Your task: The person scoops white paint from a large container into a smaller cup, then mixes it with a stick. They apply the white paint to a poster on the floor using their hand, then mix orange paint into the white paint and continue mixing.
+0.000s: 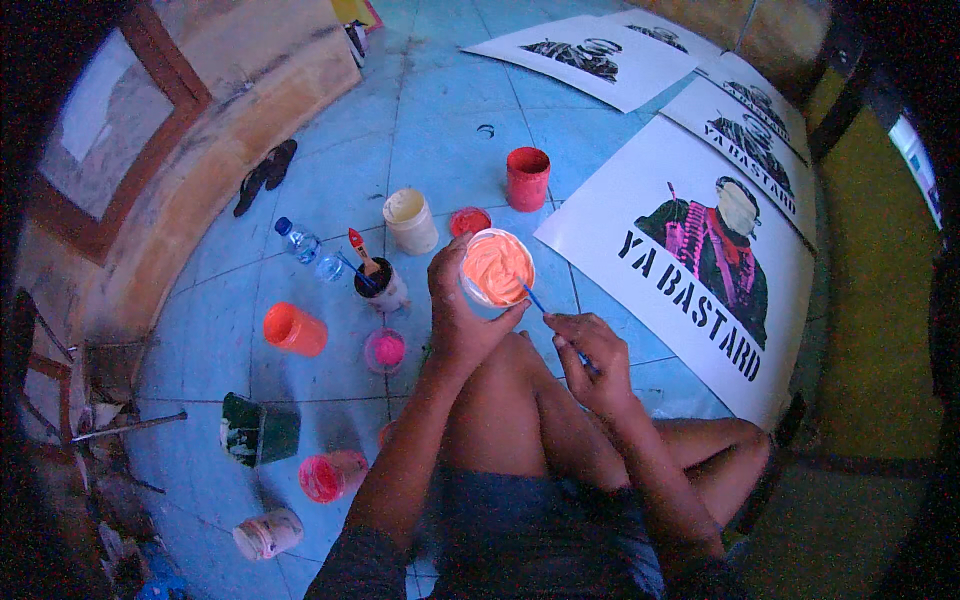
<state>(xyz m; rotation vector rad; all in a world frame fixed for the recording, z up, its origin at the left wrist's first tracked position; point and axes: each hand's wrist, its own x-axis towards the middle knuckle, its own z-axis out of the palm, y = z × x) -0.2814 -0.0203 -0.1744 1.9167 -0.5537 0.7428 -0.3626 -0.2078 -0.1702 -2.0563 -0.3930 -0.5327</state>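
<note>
My left hand (458, 310) is wrapped around a white tub of peach-orange paint (495, 266), tilted so its swirled surface faces me. A thin blue paintbrush (534, 297) is pinched in my right hand (592, 362), and its tip reaches into the paint at the tub's right side. To the right lies a large white poster (600, 225) with a stencilled black figure, partly painted pink and red, above black lettering. Just beyond the tub are a red lid (470, 221) and an open red paint pot (528, 180).
Left of my hands stand a cream pot (411, 222), a brush-filled container (383, 286), a water bottle (297, 240), an orange pot (295, 330) and a pink pot (384, 350). Nearer lie a green container (260, 430) and a tipped pink-red pot (333, 475). More posters (590, 60) overlap at the far right.
</note>
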